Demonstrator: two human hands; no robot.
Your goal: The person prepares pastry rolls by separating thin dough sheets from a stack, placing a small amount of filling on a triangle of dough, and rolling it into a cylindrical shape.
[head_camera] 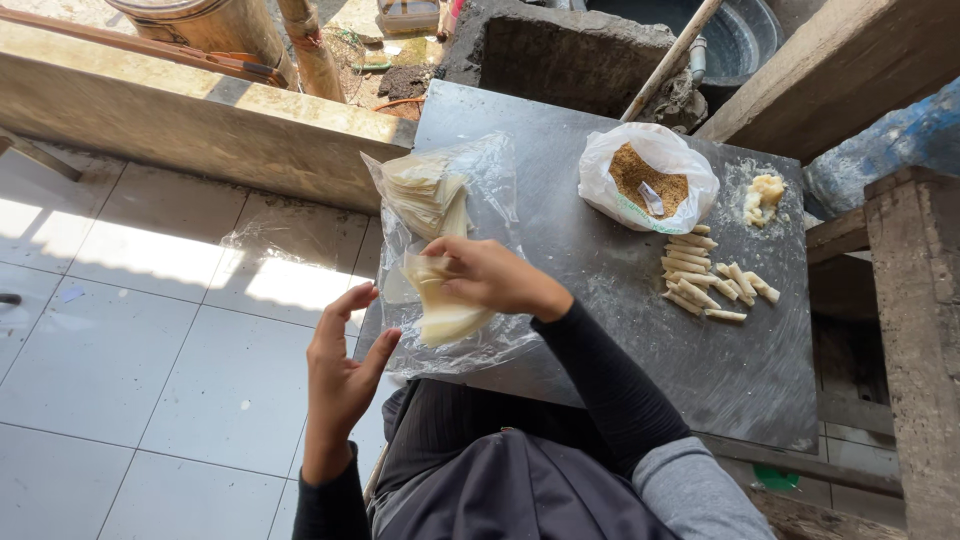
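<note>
Currently right hand point(490, 275) pinches a pale wrapper sheet point(440, 300) at frame centre, over the clear plastic bag point(450, 200). Left hand point(340, 370) open, empty, lower left of it. Rolled pieces point(705, 275) and filling bag point(648, 178) on grey table point(600, 330), upper right.

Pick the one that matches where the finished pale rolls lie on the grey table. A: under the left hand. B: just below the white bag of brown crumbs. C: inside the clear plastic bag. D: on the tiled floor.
B: the pale rolls lie in a loose pile on the grey table, directly below the white bag of brown crumbs.
</note>
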